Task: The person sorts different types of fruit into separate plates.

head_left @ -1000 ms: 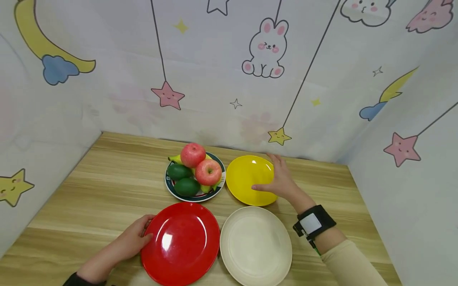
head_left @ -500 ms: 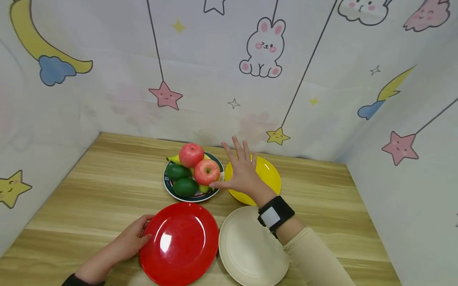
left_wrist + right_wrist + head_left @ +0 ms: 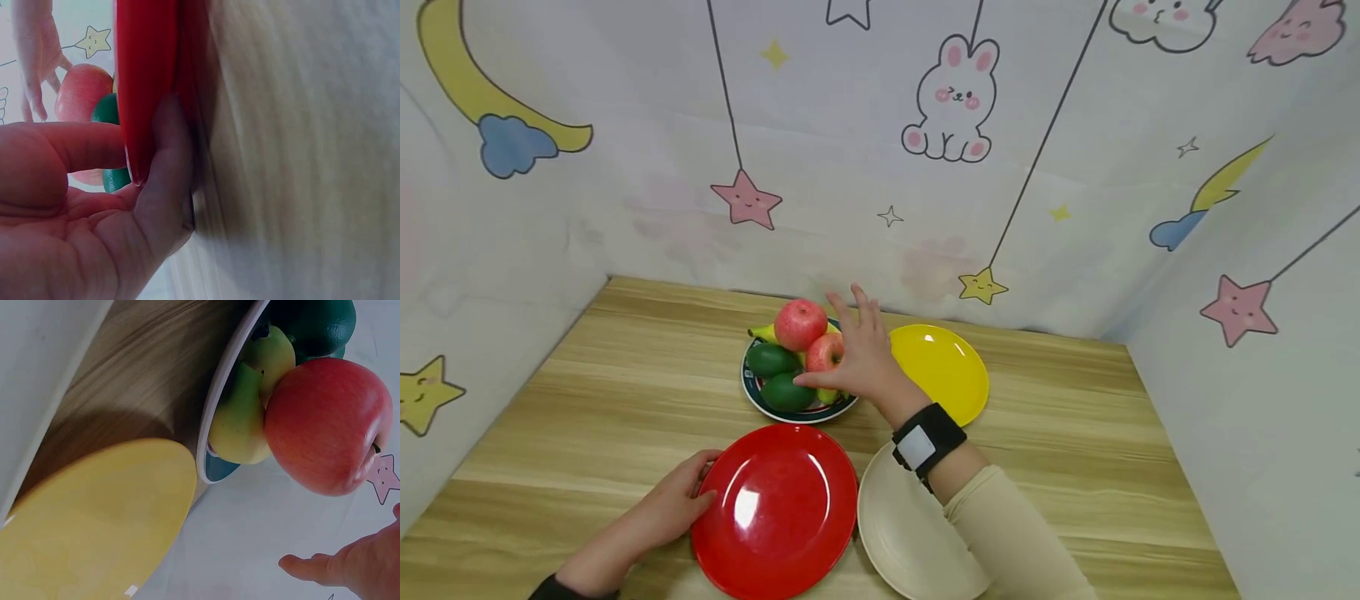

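Observation:
My left hand (image 3: 670, 507) holds the left rim of a red plate (image 3: 778, 542); in the left wrist view the thumb and fingers (image 3: 172, 144) lie on opposite faces of that rim. With fingers spread, my right hand (image 3: 865, 358) hovers at the right side of a fruit plate (image 3: 752, 400), partly covering the nearer apple (image 3: 820, 352). A second apple (image 3: 801, 325), two green avocados (image 3: 786, 393) and bananas (image 3: 764, 333) share this dark-rimmed plate. In the right wrist view a gap shows between the apple (image 3: 325, 428) and my right hand (image 3: 359, 562).
A yellow plate (image 3: 951, 375) stands right of the fruit plate. Nearer me, a cream plate (image 3: 902, 533) lies beside the red one, partly under my right forearm. The wooden table (image 3: 625, 375) ends at a printed cloth wall (image 3: 850, 242).
My right hand has moved left from the yellow plate to the fruit plate, fingers still spread. The left hand keeps its hold on the red plate.

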A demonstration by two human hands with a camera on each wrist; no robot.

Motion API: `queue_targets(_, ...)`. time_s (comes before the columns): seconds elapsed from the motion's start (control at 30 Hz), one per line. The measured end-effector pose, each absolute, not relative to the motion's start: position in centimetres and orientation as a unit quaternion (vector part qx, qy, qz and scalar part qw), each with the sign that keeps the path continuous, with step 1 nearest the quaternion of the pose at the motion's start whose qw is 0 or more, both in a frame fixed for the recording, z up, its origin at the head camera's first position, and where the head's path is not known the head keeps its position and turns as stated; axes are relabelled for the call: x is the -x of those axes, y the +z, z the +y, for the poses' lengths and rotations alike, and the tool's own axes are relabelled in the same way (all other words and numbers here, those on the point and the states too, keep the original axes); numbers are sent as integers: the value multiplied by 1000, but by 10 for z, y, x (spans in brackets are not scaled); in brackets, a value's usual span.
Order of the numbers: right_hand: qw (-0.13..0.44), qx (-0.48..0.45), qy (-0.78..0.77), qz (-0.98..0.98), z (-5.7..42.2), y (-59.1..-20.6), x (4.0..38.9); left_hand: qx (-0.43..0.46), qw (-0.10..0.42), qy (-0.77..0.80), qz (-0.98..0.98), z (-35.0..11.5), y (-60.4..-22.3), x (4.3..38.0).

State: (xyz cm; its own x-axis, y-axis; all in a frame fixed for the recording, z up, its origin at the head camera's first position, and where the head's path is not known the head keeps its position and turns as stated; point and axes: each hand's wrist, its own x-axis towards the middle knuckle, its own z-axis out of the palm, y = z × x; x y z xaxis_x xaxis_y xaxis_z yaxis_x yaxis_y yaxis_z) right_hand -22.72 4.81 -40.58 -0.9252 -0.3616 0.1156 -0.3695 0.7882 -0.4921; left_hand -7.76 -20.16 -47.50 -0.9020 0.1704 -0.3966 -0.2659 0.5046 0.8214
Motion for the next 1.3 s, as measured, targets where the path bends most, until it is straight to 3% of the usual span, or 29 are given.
queue_targets(0.3,31,-134,274,-952,25,-415,224,39,230,494,838,-202,-475,80)
queue_targets(0.73,1,-57,282,-958,14,-422,221,32,229,489,841,-201,-472,81)
queue_targets(1.3,-11,-45,244,-969,11,-424,221,36,238,483,842,-201,-471,81)
